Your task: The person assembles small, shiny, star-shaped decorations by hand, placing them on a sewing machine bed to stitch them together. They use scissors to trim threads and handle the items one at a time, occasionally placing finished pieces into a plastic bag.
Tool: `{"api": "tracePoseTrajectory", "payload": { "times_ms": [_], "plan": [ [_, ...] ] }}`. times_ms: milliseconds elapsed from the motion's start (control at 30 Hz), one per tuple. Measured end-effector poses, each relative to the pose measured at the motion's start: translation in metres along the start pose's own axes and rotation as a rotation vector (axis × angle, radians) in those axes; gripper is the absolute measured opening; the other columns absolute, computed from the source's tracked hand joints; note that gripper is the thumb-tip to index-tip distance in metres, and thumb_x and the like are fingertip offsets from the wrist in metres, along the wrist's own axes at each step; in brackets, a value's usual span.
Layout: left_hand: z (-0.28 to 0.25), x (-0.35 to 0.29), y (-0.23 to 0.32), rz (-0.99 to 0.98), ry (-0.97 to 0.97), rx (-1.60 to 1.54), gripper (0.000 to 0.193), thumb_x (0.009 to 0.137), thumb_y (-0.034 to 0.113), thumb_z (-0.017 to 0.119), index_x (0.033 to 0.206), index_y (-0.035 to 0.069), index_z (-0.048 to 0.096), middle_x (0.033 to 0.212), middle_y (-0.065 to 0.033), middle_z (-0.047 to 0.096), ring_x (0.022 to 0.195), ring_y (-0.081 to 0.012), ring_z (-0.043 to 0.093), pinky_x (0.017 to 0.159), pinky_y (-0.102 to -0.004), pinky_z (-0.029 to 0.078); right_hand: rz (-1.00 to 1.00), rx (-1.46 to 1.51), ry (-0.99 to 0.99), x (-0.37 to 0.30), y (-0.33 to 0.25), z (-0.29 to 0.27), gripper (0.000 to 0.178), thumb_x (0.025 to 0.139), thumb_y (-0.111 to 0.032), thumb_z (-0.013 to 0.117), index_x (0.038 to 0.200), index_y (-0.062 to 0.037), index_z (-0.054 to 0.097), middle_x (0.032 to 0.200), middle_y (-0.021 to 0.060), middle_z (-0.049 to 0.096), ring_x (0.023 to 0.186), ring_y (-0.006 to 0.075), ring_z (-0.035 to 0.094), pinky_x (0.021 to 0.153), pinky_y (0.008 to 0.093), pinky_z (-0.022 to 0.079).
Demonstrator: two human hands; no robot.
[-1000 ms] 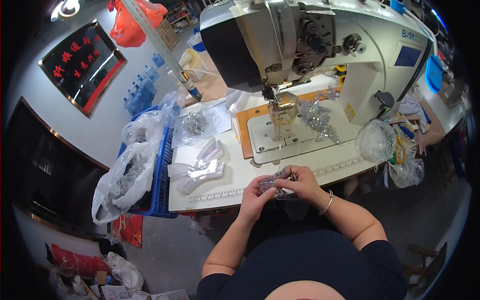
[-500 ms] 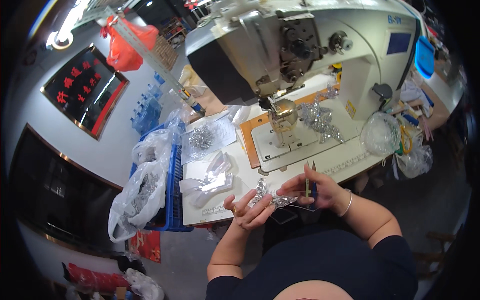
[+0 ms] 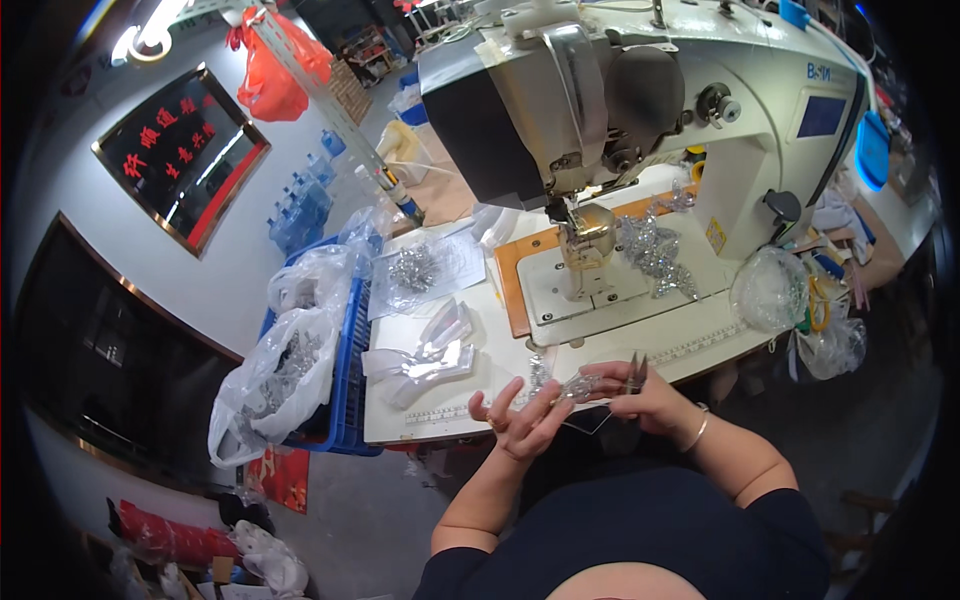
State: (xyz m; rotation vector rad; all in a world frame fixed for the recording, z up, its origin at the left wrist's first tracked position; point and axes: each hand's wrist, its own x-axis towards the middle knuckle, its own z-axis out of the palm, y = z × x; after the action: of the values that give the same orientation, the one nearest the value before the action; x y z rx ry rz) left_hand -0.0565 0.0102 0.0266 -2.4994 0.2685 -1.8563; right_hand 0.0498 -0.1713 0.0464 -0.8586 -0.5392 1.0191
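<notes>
My left hand [image 3: 525, 418] is closed at the table's front edge, its thumb and fingers pinching a glittery silver piece [image 3: 578, 388]. A ridged silver end [image 3: 538, 372] sticks up beyond my fingers. Close on its right, my right hand [image 3: 655, 407] grips small thread snips [image 3: 638, 372], their blades pointing up and away from me. The right fingertips also reach the silver piece. A thin pale thread or cord runs below, between the hands. More glittery silver pieces [image 3: 655, 250] lie on the bed of the sewing machine [image 3: 590, 285], beside its presser foot.
Shiny pale strips [image 3: 425, 360] and a clear bag of silver bits [image 3: 415, 270] lie on the table's left side. A blue crate [image 3: 345, 400] with plastic bags [image 3: 285, 370] adjoins that edge. On the right are a round clear bag [image 3: 770, 290] and yellow-handled scissors [image 3: 818, 305].
The silver piece has turned between my hands, its ridged end now upright. The snips have tilted, showing their blades more openly. My head view has shifted, moving the whole scene slightly.
</notes>
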Motion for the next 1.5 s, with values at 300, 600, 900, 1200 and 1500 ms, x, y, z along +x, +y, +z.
{"api": "tracePoseTrajectory", "payload": {
  "times_ms": [300, 600, 900, 1200, 1500],
  "plan": [
    [-0.002, -0.073, 0.064, -0.645, 0.041, -0.677, 0.043, 0.071, 0.017, 0.080, 0.108, 0.008, 0.062, 0.119, -0.0133, 0.052, 0.118, -0.0336, 0.045, 0.105, -0.0460, 0.031, -0.123, -0.114, 0.357, 0.006, -0.008, -0.022, 0.015, 0.078, -0.004, 0.071, 0.088, -0.0042, 0.060, 0.068, -0.0010, 0.058, 0.052, 0.0028, 0.040, 0.047, 0.0183, 0.029],
    [0.042, -0.009, 0.054, -1.583, 0.381, -1.911, 0.045, 0.092, 0.007, 0.053, 0.135, 0.012, 0.039, 0.139, -0.0121, 0.043, 0.129, -0.0290, 0.042, 0.106, -0.0454, 0.037, -0.170, -0.481, 0.342, 0.013, -0.018, -0.018, 0.020, 0.089, -0.016, 0.061, 0.098, 0.0025, 0.062, 0.085, 0.0105, 0.068, 0.068, 0.0114, 0.064, 0.044, 0.0174, 0.035],
    [0.059, 0.007, 0.042, -1.611, 0.563, -2.108, 0.034, 0.099, 0.011, 0.040, 0.129, 0.027, 0.044, 0.138, -0.0052, 0.045, 0.125, -0.0248, 0.045, 0.106, -0.0505, 0.038, -0.084, -0.205, 0.429, 0.036, -0.033, -0.038, 0.029, 0.095, -0.032, 0.052, 0.101, -0.0049, 0.060, 0.087, 0.0083, 0.069, 0.071, 0.0158, 0.069, 0.041, 0.0178, 0.033],
    [0.060, 0.005, 0.042, -1.615, 0.613, -2.067, 0.032, 0.098, 0.012, 0.041, 0.127, 0.025, 0.045, 0.137, -0.0087, 0.045, 0.124, -0.0233, 0.045, 0.106, -0.0441, 0.039, -0.114, -0.207, 0.423, 0.038, -0.026, -0.034, 0.030, 0.095, -0.033, 0.053, 0.102, -0.0044, 0.060, 0.087, 0.0074, 0.068, 0.073, 0.0147, 0.068, 0.044, 0.0181, 0.034],
    [0.069, -0.003, 0.046, -1.534, 0.634, -2.060, 0.032, 0.098, 0.012, 0.044, 0.127, 0.024, 0.045, 0.136, -0.0086, 0.047, 0.122, -0.0237, 0.047, 0.105, -0.0437, 0.041, -0.244, -0.137, 0.358, 0.039, -0.019, -0.026, 0.031, 0.089, -0.031, 0.062, 0.102, -0.0029, 0.061, 0.079, 0.0084, 0.066, 0.063, 0.0140, 0.064, 0.044, 0.0196, 0.034]
  ]
}}
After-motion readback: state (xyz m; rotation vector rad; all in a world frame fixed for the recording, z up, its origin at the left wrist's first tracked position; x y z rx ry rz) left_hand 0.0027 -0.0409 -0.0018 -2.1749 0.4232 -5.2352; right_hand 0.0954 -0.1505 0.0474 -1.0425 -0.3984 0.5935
